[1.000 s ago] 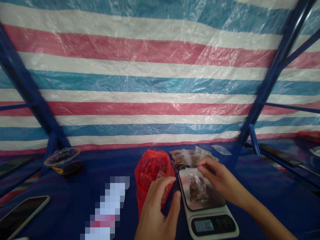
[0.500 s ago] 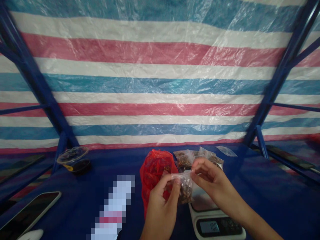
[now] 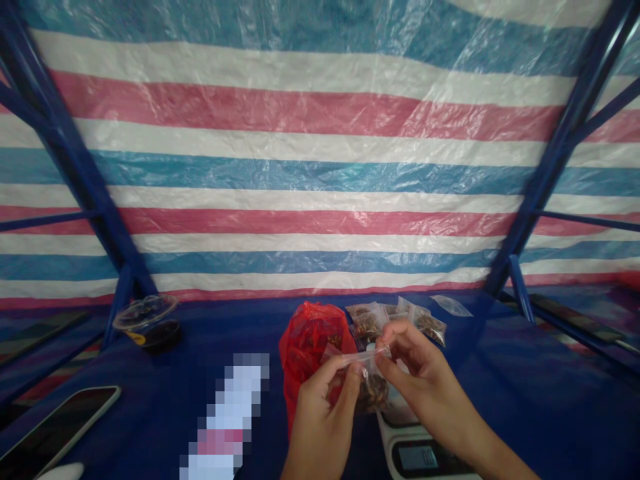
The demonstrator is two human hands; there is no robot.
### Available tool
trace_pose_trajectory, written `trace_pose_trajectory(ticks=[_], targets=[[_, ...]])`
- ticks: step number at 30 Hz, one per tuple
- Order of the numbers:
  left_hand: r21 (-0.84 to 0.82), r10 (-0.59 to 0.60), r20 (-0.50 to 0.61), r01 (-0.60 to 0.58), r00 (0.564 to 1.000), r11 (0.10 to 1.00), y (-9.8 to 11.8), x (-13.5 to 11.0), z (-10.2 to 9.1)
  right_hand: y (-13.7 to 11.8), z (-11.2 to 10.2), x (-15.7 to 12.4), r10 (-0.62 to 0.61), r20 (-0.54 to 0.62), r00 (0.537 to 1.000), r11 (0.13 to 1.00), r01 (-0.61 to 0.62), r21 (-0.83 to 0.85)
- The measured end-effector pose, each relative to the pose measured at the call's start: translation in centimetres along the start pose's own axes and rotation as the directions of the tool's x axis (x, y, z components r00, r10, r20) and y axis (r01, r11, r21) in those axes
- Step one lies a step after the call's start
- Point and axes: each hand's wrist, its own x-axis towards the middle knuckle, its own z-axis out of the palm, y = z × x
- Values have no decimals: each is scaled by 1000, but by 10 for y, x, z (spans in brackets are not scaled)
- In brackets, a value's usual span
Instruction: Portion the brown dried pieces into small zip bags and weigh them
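Between my two hands hangs a small clear zip bag (image 3: 374, 392) with brown, dried-looking bits in its lower part. My left hand (image 3: 327, 407) pinches the top edge at its left end, thumb against the fingers. At the right end of the same edge, my right hand (image 3: 417, 373) grips the strip between thumb and forefinger. Behind the left hand stands a red plastic bag (image 3: 310, 337), its top open, with brown bits inside. Under the right hand is a white digital scale (image 3: 395, 450) with a lit display; its plate is partly covered.
Several filled zip bags (image 3: 430, 327) lie behind the hands. An empty clear bag (image 3: 451, 306) is farther right. On the left are a lidded plastic bowl (image 3: 150, 323), a phone (image 3: 60, 430) and a blurred-out pale strip (image 3: 227, 413). Blue metal posts (image 3: 555, 160) flank a striped sheet.
Both hands keep hold of the zip bag; the right hand has shifted slightly left and down along its top edge. The scale's display went from 100 to what looks like a zero reading.
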Motion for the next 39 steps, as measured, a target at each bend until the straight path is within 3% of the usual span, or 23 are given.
trace_pose_trajectory(ticks=[4,14,23,31,39], targets=[[0,17,22,-17,1000,1000,-2,-1,0,-2,3,-2,60,55,997,994,-64,84],[-38,-33,48,35,998,999,-9,0,-4,2,9,-3,99,36,994,969,-104,222],[-59,-73,13,74,997,995,-7,-1,-6,1,1,2,48,-62,997,983,-37,179],[-37,-28,25,29,999,999,-6,-1,-4,0,10,-4,43,48,998,970,-53,236],[-31,-8,42,9,999,999,-9,-1,-10,0,15,-3,35,6,999,966,-35,257]])
